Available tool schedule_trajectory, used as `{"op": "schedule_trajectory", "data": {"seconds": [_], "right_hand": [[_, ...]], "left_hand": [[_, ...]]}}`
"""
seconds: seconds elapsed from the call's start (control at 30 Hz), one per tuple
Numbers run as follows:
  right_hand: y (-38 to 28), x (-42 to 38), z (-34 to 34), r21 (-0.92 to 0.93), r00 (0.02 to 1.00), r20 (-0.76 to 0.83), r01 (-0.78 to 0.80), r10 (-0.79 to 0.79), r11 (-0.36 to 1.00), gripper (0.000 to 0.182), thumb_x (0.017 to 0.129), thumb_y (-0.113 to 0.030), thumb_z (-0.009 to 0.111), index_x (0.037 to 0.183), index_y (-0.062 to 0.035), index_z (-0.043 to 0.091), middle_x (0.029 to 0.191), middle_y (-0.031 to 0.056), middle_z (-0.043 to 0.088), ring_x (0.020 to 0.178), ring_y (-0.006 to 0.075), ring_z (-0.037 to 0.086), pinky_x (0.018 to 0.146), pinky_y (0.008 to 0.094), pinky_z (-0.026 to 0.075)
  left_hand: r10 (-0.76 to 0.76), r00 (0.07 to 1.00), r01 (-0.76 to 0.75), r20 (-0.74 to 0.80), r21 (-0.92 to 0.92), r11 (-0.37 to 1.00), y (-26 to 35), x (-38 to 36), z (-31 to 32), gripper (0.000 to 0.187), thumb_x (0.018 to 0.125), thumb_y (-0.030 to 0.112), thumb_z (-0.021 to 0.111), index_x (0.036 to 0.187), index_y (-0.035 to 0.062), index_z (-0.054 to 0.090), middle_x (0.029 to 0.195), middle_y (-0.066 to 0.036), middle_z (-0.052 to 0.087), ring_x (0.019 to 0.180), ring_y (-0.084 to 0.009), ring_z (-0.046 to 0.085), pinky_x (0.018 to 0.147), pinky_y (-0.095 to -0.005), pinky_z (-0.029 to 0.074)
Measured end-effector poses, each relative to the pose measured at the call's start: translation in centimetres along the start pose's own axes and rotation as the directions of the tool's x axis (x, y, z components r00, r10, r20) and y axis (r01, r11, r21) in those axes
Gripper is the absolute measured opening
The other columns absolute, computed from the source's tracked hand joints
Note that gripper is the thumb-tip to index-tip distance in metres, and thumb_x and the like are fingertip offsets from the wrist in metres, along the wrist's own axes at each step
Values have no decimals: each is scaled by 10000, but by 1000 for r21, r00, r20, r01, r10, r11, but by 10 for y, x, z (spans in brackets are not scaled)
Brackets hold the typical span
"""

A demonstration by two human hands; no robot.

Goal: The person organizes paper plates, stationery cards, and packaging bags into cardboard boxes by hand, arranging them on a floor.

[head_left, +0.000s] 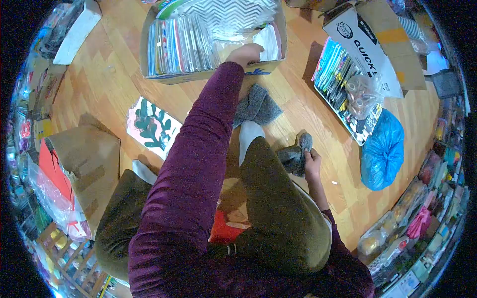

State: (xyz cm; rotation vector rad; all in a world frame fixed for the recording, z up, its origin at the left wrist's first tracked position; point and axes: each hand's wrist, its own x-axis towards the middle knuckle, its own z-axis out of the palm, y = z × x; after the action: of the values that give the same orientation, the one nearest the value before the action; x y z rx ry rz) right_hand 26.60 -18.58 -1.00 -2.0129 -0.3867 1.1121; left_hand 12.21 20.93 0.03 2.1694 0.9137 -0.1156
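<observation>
My left hand reaches over the near wall of a cardboard box, beside a white packet. Most of its fingers are hidden from above, so its grip does not show. Inside the box stands a row of thin plastic-sleeved packets, with a grey-and-white zigzag-patterned sheet behind. My right hand pinches a bunched dark grey cloth low over the floor, right of my knee. Another grey cloth lies by my foot, in front of the box.
A card with dark leaves lies on the wooden floor. To the left stands a brown paper bag. On the right are a box of upright packets, a blue plastic bag and an open carton. Packed goods line both sides.
</observation>
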Motion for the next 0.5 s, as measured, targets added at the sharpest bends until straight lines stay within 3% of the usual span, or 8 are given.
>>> {"op": "schedule_trajectory", "data": {"seconds": [0.17, 0.23, 0.37, 0.43, 0.47, 0.5], "right_hand": [[-6, 0, 2, -3, 999, -38, 33, -33, 999, 213, 824, -156, 496, 846, 46, 559, 718, 35, 559, 639, 96, 475, 586, 246, 400], [-4, 1, 0, -30, 999, 19, 29, -28, 999, 219, 825, -161, 499, 854, 47, 559, 721, 37, 559, 643, 96, 472, 591, 243, 398], [-6, 3, 3, -65, 999, 25, 49, -48, 997, 221, 824, -158, 502, 867, 52, 559, 742, 43, 564, 660, 98, 482, 613, 241, 404], [-8, 3, 5, -105, 999, 7, 40, -40, 994, 220, 828, -147, 499, 906, 50, 557, 779, 55, 578, 698, 103, 500, 646, 243, 413], [-1, 8, 5, -33, 998, -15, 60, -60, 998, 219, 830, -139, 495, 925, 50, 554, 792, 58, 584, 714, 106, 507, 659, 245, 416], [9, 13, 3, 32, 998, -32, 63, -62, 997, 220, 831, -131, 492, 944, 49, 550, 805, 61, 589, 729, 110, 513, 672, 248, 419]], "left_hand": [[-34, 996, 32, 87, 25, 999, -4, 10, 5, 653, 602, 139, 593, 1215, 48, 386, 1205, -156, 433, 1087, -256, 434, 886, -294, 353], [-69, 963, 131, 262, -229, 965, 11, -5, -8, 662, 626, 126, 564, 1245, 42, 346, 1252, -132, 396, 1100, -210, 425, 903, -271, 339], [-32, 955, 125, 294, -304, 944, -13, 25, 10, 636, 677, 123, 508, 1272, 34, 299, 1254, -128, 397, 1087, -162, 423, 907, -265, 333], [-3, 977, 42, 212, -184, 982, -13, 20, 9, 614, 714, 158, 506, 1273, 24, 288, 1211, -146, 439, 1077, -175, 432, 907, -276, 333], [144, 990, -116, -5, -616, 779, -25, 1, 16, 565, 756, 208, 484, 1257, 18, 306, 1175, -169, 463, 1051, -222, 460, 901, -303, 349], [218, 963, -251, -160, -227, 941, -9, 3, 6, 493, 769, 236, 494, 1195, 13, 386, 1133, -172, 490, 1001, -234, 488, 860, -309, 379]]}}
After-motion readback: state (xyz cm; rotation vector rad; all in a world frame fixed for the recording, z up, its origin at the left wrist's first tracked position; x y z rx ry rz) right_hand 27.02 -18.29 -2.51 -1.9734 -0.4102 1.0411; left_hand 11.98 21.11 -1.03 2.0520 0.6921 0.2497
